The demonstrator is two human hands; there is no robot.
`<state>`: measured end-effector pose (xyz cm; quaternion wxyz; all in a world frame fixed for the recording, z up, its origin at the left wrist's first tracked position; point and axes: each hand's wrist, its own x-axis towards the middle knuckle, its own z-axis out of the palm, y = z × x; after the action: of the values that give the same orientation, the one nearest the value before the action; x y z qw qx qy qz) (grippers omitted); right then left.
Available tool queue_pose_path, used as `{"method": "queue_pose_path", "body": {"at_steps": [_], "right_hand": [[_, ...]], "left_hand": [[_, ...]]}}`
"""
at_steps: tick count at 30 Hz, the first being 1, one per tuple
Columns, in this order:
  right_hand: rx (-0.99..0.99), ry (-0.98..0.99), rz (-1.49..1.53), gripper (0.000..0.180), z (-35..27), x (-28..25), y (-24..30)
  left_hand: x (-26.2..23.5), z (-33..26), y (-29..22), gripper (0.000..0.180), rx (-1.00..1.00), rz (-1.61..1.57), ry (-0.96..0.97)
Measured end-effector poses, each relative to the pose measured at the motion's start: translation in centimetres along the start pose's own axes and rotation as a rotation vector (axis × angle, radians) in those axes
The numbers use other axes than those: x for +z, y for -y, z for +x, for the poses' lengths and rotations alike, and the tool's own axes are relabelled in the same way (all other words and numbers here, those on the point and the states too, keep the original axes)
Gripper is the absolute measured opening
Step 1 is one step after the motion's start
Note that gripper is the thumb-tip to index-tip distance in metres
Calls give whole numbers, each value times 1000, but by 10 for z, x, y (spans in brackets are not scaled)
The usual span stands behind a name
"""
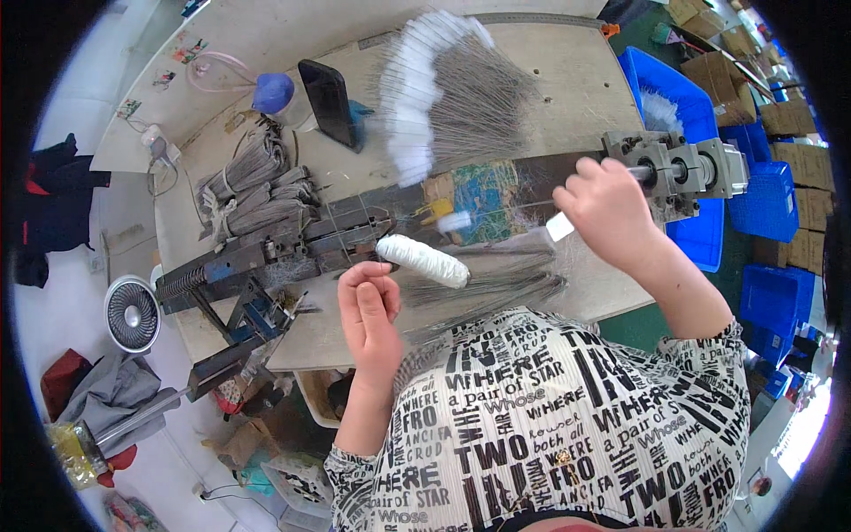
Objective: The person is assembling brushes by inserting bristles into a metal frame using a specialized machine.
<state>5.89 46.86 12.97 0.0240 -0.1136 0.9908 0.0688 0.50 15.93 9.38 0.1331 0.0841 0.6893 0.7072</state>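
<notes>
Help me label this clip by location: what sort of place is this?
Probably a small workshop, perhaps for brushes: a metal machine on the bench, fanned white-ended wires, and blue crates beside cardboard boxes.

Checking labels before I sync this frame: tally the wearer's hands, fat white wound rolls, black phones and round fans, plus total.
Hands (left hand, right hand): 2
Fat white wound roll: 1
Black phone: 1
Round fan: 1
Total: 5
</notes>
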Motion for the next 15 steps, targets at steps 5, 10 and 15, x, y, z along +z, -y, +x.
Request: {"method": "queue_pose_path", "body": {"at_steps": [5,10,15], "right_hand": [[151,-70,350,13,10,-17,-11],[125,-115,208,18,51,24,-48],[169,-449,596,25,25,-31,-53]], "left_hand": [[-5,-4,-3,27,-43,19,-23],[-10,7,-18,17,-19,282,96],[51,38,-42,7,484,979,462]]}}
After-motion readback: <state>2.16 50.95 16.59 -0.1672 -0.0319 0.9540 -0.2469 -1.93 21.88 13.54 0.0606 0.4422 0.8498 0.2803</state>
